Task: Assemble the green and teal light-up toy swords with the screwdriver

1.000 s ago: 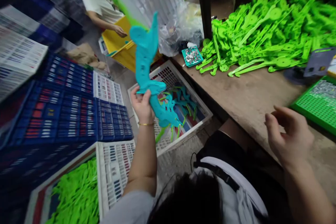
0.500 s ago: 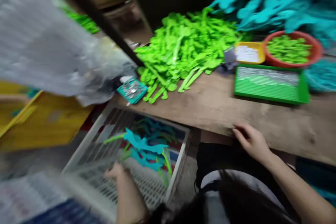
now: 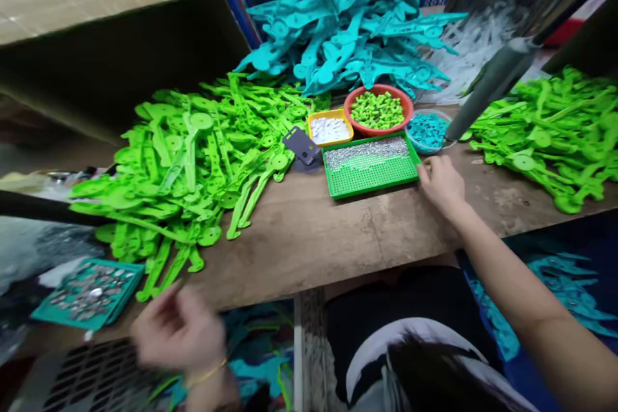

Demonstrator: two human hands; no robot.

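Observation:
My left hand [image 3: 178, 328], smeared by motion, is over the bench's front edge, just below the left heap of green plastic parts [image 3: 193, 161]. Its fingers are blurred, and nothing can be made out in them. My right hand [image 3: 440, 183] is at the right end of the green tray [image 3: 374, 180], fingertips at its corner and fingers bent together. Small metal pins lie in that tray. Behind it stand a yellow dish [image 3: 331, 140] of white pieces, a red bowl [image 3: 347, 109] of small green pieces and a clear bowl [image 3: 427, 149] of teal pieces.
A teal tray [image 3: 91, 296] of metal pieces sits at the bench's left. Teal parts [image 3: 347, 26] are heaped at the back, more green parts [image 3: 545, 141] at the right. A grey-handled tool [image 3: 495, 87] slants near the right hand. A crate [image 3: 298, 354] stands below.
The view has swung right. My left hand has come up from the white crate to the bench edge. My right hand has moved from the bench's front edge to the green tray's corner.

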